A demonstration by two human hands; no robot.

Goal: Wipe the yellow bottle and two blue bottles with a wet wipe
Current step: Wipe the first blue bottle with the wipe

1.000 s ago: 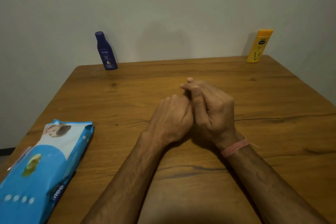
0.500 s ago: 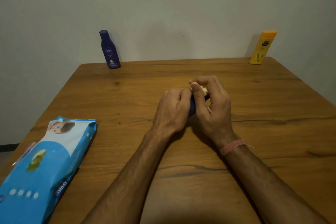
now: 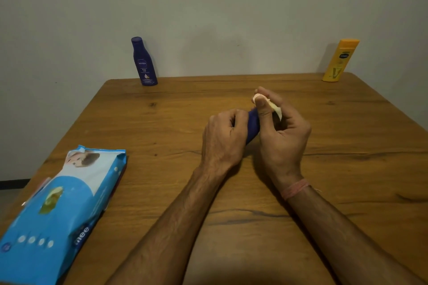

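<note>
While my left hand (image 3: 223,136) curls around the small blue bottle (image 3: 253,126) to steady it over the tabletop (image 3: 347,169), my right hand (image 3: 281,131) pinches the wet wipe (image 3: 275,106) against its upper end so I can rub it clean. The other blue bottle (image 3: 144,62) and the yellow bottle (image 3: 340,60) stand well apart at the wall, out of the way, and the wipes pack (image 3: 58,213) lies at my left.

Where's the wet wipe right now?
In the head view, the wet wipe is pinched in the right hand at table centre, against the small blue bottle the left hand grips.
</note>
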